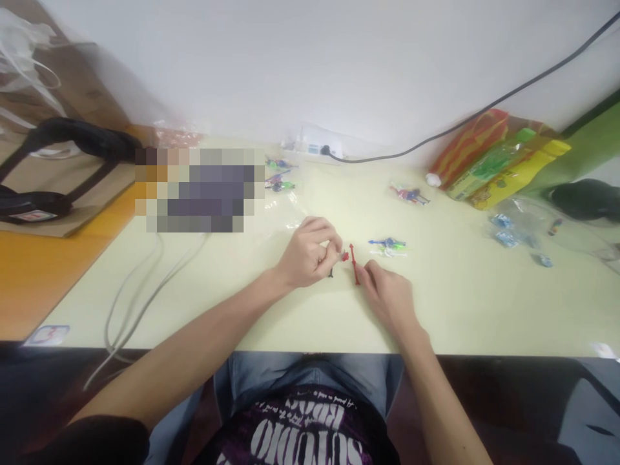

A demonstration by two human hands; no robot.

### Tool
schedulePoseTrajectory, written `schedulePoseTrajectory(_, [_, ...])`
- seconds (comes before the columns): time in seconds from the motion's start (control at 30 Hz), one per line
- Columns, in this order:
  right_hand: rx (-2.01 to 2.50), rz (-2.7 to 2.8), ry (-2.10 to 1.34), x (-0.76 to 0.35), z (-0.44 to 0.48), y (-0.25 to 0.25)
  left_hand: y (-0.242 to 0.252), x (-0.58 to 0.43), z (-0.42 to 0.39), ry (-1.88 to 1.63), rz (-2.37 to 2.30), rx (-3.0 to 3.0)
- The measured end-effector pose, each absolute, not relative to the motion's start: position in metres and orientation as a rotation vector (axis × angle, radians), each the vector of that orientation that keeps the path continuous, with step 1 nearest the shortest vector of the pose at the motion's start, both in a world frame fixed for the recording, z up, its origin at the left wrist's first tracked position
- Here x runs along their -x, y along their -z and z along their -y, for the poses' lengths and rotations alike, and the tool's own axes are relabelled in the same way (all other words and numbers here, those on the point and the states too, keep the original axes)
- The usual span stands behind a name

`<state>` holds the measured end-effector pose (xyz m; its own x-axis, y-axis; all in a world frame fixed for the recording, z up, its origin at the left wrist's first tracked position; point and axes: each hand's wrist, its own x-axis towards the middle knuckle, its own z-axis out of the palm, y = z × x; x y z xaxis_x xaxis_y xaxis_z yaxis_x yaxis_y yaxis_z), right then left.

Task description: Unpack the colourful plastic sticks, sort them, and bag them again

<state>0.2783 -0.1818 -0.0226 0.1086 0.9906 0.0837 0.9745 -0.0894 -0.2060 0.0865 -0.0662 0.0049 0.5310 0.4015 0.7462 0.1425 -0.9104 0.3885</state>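
Above the pale table point(310, 323), my left hand point(314, 252) is closed in a pinch on a small red piece point(345, 256), mostly covered by the fingers. A short dark piece point(330, 272) shows just below those fingers; whether it is held or lies on the table I cannot tell. My right hand point(387, 294) grips a thin red plastic stick point(353, 261) with a pointed tip between thumb and finger, close to the left hand's piece but apart from it. Beyond the right hand lies a small cluster of blue, green and white plastic parts point(390, 245).
Small colourful figures point(409, 194) lie farther back, and bagged parts point(279, 181) sit near the power strip point(314, 142). Bottles point(494, 165) and a red-yellow bag point(465, 145) stand at right. Grey cables point(138, 310) cross the left side; a black strap-like object point(72, 142) rests on cardboard.
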Motion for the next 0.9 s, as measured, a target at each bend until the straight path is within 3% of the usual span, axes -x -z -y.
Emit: schedulePoseTrajectory(0.9, [2.163, 1.947, -0.124, -0.2785, 0.183, 0.0213, -0.0035, -0.0873, 0.0659, -1.393, -0.401, -2.437])
